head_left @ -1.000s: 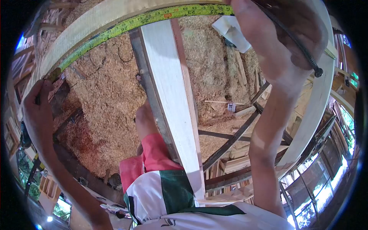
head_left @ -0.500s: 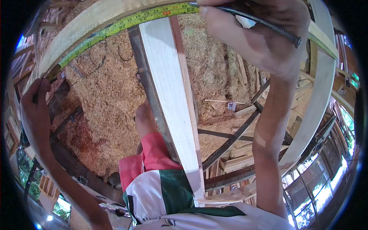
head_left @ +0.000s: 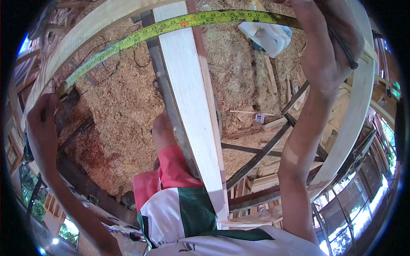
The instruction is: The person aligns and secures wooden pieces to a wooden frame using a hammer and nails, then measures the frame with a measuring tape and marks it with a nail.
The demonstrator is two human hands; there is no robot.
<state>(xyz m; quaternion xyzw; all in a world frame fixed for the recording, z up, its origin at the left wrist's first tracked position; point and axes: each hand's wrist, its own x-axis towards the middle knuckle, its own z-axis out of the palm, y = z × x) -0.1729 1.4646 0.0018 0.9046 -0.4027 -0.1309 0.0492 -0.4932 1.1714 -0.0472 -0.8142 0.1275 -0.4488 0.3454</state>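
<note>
My left hand (head_left: 42,115) is closed in a pinch at the left end of a yellow tape measure (head_left: 141,37). The tape stretches to the right, crosses over a pale plank (head_left: 183,81) and passes behind my right hand (head_left: 331,42). It hangs a little nearer to me than the long wooden board (head_left: 92,27), which looks curved through the lens. My right hand is closed around a slim dark rod (head_left: 344,49) with a ridged end. Its other end is hidden by the hand, and my right fingertips are partly cut off at the top edge.
Wood shavings (head_left: 111,141) cover the ground. A crumpled white bag (head_left: 269,36) lies beyond the tape. Dark crossed bars (head_left: 269,147) stand at the right, with stacked timber (head_left: 267,179) behind. My leg (head_left: 164,130) is beside the pale plank.
My right hand has moved right, taking the rod off the tape. The tape has dropped away from the long board towards me. The white bag has come into view; my left hand has shifted slightly down.
</note>
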